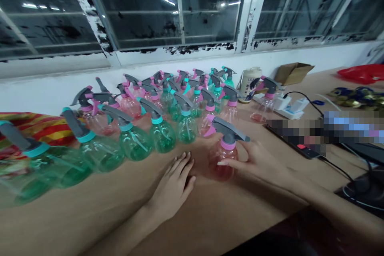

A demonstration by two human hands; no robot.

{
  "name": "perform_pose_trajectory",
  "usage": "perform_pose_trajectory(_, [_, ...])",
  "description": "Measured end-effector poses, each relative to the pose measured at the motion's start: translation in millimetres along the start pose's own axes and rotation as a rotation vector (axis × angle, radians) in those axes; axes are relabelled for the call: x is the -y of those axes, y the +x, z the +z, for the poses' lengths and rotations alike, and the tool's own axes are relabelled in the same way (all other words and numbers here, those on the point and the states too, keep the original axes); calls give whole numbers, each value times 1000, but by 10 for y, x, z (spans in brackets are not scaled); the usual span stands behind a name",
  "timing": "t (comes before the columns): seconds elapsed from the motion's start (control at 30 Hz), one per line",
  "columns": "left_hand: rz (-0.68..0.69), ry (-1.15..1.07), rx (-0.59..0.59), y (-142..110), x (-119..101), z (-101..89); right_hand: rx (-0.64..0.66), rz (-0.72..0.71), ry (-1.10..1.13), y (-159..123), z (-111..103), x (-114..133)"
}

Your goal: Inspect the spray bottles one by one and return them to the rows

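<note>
My right hand is closed around the body of a pink spray bottle, its thumb across the front. The bottle stands upright at the table's front, with a grey trigger head and a pink collar and nozzle. My left hand lies flat on the table to the left of it, fingers stretched out and touching nothing else. Behind that hand, green spray bottles with turquoise collars stand in a row, among them a green spray bottle and another green spray bottle.
Several more pink and green spray bottles crowd toward the wall. A cup, a cardboard box and a power strip stand at the back right. A phone with a cable lies at right. Striped cloth is at left.
</note>
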State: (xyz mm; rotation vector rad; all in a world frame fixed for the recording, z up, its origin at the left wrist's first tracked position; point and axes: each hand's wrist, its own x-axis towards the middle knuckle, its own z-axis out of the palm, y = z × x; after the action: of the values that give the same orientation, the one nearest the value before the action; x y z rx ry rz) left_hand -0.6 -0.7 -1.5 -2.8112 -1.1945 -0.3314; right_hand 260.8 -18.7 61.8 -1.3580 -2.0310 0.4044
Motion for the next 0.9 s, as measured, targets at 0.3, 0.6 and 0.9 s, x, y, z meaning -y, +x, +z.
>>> perform_pose_trajectory(0.3, [15,-12,-38,-1,66,53,-83,112,-33,-200,-545,-697])
perform_pose_trajectory(0.6, [-11,9,-79,-34,128,52,-199,194,15,140,-799,-1463])
perform_pose_trajectory(0.9, [-41,-51,-82,-73,150,66,-226,178,-36,571,-776,-1760])
